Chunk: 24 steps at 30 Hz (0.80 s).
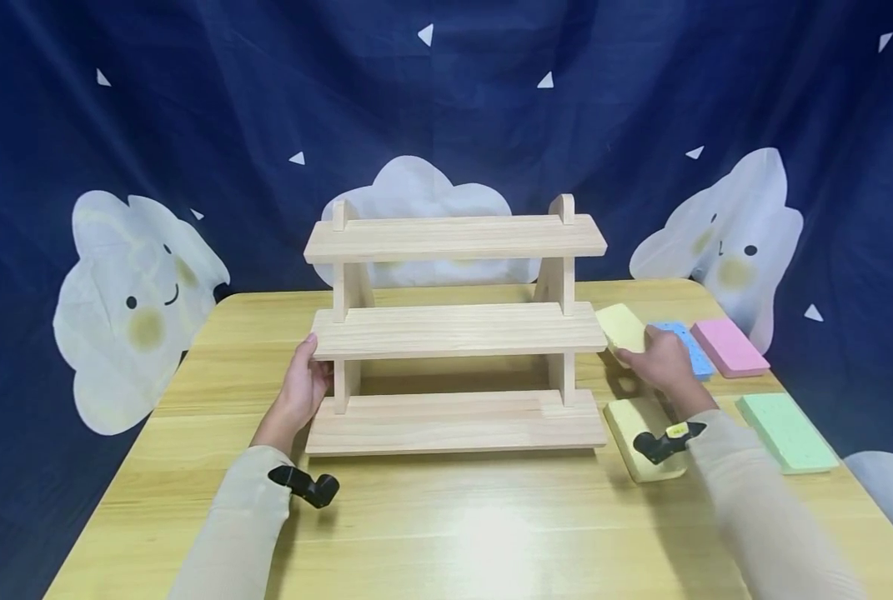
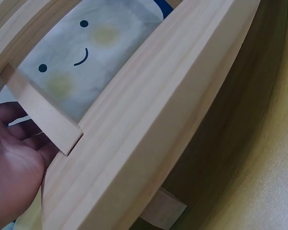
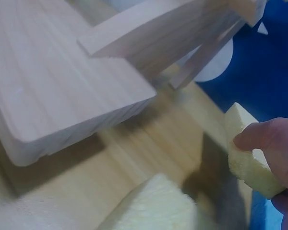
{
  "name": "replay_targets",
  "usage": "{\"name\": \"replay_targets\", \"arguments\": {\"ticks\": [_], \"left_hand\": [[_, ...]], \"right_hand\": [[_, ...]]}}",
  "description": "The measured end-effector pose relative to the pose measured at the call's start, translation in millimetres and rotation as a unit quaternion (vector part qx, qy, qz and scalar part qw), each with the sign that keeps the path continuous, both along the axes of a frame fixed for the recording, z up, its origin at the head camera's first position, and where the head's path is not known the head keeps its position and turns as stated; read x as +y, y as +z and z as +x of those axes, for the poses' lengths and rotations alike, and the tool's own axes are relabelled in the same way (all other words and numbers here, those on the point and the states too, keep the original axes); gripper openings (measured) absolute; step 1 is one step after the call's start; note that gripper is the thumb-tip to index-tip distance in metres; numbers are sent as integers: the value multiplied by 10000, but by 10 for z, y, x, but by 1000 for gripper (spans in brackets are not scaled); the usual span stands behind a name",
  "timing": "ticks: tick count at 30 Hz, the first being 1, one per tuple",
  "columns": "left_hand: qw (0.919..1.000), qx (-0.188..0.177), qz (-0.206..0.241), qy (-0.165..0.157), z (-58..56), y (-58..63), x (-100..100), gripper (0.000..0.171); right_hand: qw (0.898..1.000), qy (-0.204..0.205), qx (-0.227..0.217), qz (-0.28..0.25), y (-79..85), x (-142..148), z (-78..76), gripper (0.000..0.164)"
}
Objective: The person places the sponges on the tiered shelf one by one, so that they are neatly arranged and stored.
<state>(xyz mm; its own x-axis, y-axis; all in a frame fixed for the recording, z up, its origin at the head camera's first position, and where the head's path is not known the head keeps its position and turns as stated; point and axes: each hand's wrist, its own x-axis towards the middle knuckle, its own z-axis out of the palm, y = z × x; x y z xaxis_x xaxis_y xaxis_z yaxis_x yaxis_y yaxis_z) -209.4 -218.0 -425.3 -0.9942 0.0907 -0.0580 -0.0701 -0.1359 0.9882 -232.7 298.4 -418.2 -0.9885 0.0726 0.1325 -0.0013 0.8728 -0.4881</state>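
A three-tier wooden display rack (image 1: 457, 330) stands on the table in front of me. My left hand (image 1: 305, 392) grips its left side, between the middle and bottom shelves. In the left wrist view the fingers of that left hand (image 2: 19, 163) reach behind the wooden upright (image 2: 45, 115). My right hand (image 1: 667, 364) pinches a pale yellow sponge (image 1: 621, 327) beside the rack's right end, thumb on one face. The right wrist view shows this sponge (image 3: 245, 158) held above its shadow on the wood. A second yellow sponge (image 1: 634, 454) lies under my right wrist.
To the right lie a blue sponge (image 1: 692, 354), partly behind my right hand, a pink sponge (image 1: 729, 347) and a green sponge (image 1: 787, 432). The wood-grain table (image 1: 446, 517) backs onto a dark blue curtain (image 1: 266, 100) printed with clouds and triangles.
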Motion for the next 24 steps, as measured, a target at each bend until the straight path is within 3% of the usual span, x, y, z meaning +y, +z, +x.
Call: {"name": "replay_targets", "arguments": {"ticks": [5, 11, 24], "left_hand": [[10000, -24, -52, -68, 28, 27, -4, 65], [9994, 102, -292, -150, 30, 25, -30, 67], [9988, 155, -381, -255, 18, 29, -48, 67]], "right_hand": [[9998, 153, -129, 6, 193, 11, 18, 43], [9966, 308, -738, -183, 473, 38, 44, 85], [9961, 650, -590, 102, 1063, 209, 106, 86]]}}
